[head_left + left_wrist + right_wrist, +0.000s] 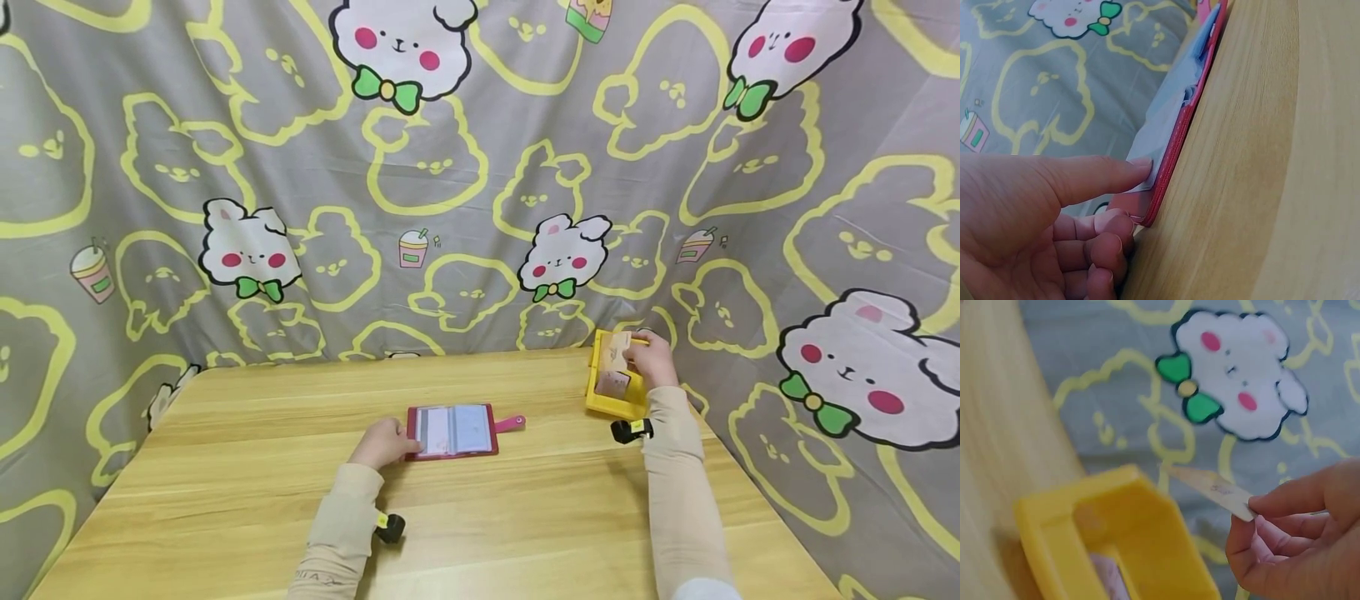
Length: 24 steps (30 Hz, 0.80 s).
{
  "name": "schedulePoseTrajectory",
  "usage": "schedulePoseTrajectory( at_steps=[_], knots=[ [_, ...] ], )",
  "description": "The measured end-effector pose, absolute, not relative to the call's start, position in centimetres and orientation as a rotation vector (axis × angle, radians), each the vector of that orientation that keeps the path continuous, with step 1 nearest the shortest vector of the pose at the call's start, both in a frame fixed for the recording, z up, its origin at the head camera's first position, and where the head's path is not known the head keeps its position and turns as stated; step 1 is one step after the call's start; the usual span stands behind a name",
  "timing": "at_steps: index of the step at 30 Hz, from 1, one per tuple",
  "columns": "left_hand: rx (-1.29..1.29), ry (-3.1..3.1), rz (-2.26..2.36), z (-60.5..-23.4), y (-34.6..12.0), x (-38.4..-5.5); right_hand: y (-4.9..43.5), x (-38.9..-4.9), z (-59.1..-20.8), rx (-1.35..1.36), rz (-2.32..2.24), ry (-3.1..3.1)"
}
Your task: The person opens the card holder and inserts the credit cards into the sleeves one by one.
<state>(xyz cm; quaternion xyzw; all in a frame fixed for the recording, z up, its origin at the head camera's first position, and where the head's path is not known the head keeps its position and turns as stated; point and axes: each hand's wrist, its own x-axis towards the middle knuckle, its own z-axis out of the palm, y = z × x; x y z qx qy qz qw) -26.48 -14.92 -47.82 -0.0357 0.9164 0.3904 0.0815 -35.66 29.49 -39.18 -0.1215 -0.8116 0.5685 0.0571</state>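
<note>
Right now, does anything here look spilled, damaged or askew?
Nothing stands out. The left hand holds the open red card holder by its edge, and the right hand pinches a card by the yellow bin.

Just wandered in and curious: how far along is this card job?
Done: the red wallet lies open, the left hand holding its edge.
In hand: the right hand pinches a card by the yellow box.
Remaining, perhaps: placing it; apparently another card sits in the box.

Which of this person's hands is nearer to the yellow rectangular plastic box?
Right. The right hand is close by the yellow box, pinching a thin beige card; the left hand is farther away, touching the left edge of an open red-covered booklet.
</note>
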Motion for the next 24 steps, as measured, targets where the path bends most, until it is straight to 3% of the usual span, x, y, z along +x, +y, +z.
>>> schedulePoseTrajectory(
  at_steps=[11, 24],
  knots=[
    [-0.126, 2.751, 1.173, -47.7, -15.1, -26.5, 24.5, -34.9, -39.5, -0.133, 1.993, -2.383],
    [-0.160, 2.744, 1.178, -47.9, -14.9, -26.6, 17.4, -34.3, -44.5, 0.012, 2.129, -2.500]
  ],
)
